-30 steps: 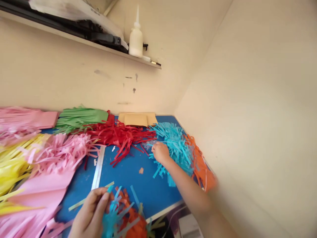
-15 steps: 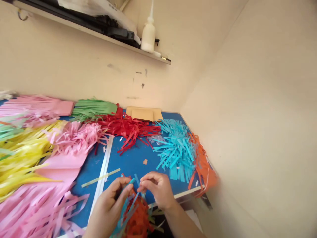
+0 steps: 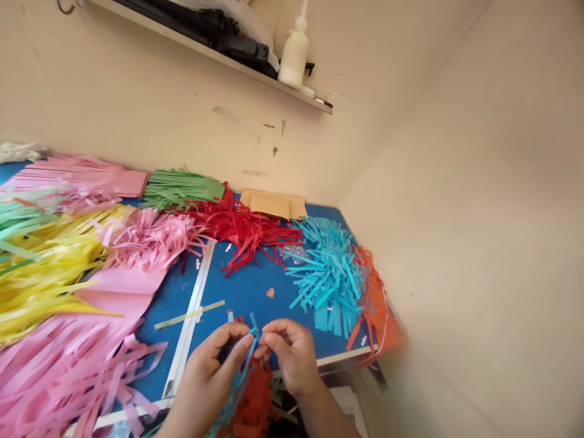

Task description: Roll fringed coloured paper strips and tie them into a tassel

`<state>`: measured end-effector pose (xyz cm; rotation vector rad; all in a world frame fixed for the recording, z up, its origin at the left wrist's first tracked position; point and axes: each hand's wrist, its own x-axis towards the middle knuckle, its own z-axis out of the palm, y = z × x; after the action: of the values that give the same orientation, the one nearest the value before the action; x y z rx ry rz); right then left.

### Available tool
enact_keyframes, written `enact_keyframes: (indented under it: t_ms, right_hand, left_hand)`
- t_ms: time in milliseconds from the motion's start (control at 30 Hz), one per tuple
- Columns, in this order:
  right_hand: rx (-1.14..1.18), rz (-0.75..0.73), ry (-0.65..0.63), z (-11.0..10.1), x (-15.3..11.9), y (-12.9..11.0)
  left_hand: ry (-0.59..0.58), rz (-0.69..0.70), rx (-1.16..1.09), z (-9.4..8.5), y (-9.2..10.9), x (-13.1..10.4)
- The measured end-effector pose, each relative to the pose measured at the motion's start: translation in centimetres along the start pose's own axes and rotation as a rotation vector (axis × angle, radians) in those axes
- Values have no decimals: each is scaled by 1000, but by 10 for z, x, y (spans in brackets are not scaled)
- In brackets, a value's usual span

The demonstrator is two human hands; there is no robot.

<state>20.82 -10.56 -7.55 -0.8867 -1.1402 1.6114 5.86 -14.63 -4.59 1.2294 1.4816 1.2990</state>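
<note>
Paper strips, blue and orange, make up the bundle (image 3: 249, 395) we hold at six o'clock, just off the near edge of the blue table (image 3: 241, 292). Around it, largest first: pink fringe (image 3: 68, 359) at eight o'clock, yellow fringe (image 3: 41, 274) at nine, red strips (image 3: 246, 231) at twelve, a blue heap (image 3: 328, 274) at two. Our left hand (image 3: 207, 377) cradles the bundle and pinches a blue strip (image 3: 249, 347) at its top; our right hand (image 3: 289, 353) pinches the same strip from the other side, fingertips nearly meeting. We judge a light, even grip best, so the thin paper does not tear or crease.
</note>
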Motion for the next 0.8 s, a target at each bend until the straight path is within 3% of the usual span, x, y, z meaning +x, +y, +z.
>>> enact_keyframes:
  t_ms: [333, 500, 600, 800]
  right_hand:
    - [184, 65, 87, 12, -3, -3]
    - [219, 63, 113, 15, -4, -1]
    - [194, 6, 125, 15, -6, 2]
    - [20, -97, 106, 7, -9, 7]
  left_hand:
    - [-63, 61, 41, 3, 0, -4]
    - [53, 168, 138, 5, 2, -6]
    - [83, 243, 162, 5, 6, -6]
    - [13, 351, 217, -1, 13, -5]
